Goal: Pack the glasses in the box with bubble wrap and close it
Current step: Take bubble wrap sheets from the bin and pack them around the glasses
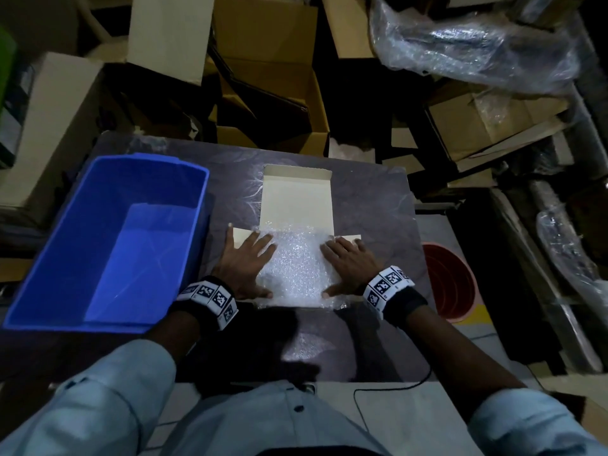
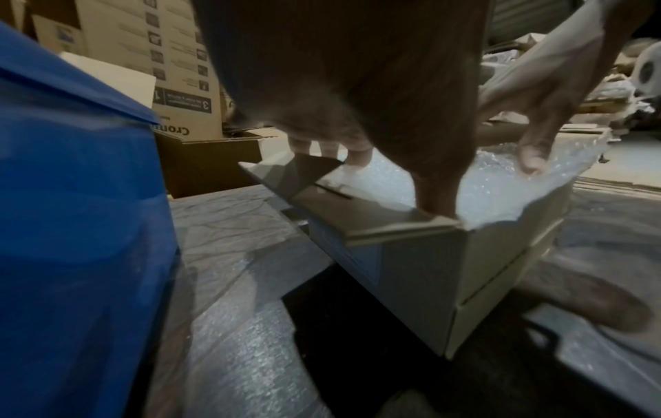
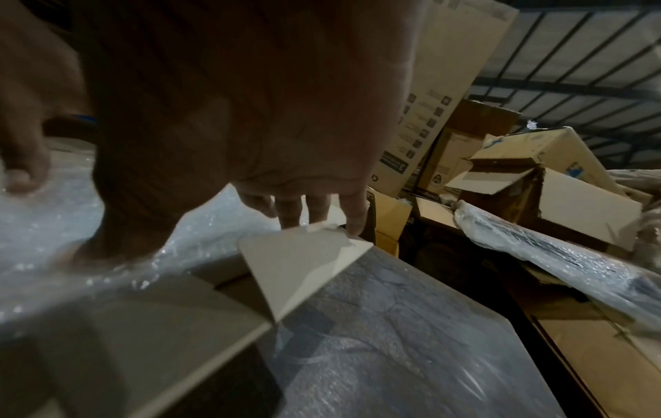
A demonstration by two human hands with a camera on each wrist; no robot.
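Observation:
A cream cardboard box [image 1: 296, 199] stands on the dark table, its lid flap folded back and its side flaps out. Bubble wrap [image 1: 297, 268] fills its top and covers whatever lies inside; no glasses show. My left hand [image 1: 245, 263] lies flat on the wrap's left side, fingers spread, thumb at the near edge. My right hand [image 1: 347, 266] presses flat on the right side. In the left wrist view the left thumb [image 2: 438, 192] pushes down at the box's near corner [image 2: 422, 254]. In the right wrist view the fingers [image 3: 314, 209] reach past the right side flap [image 3: 304, 268].
A blue plastic bin [image 1: 108, 241] stands close on the table's left. An orange bucket [image 1: 449, 284] sits on the floor to the right. Cardboard boxes [image 1: 269, 80] and wrapped bundles [image 1: 477, 44] crowd the space behind the table [image 1: 371, 192].

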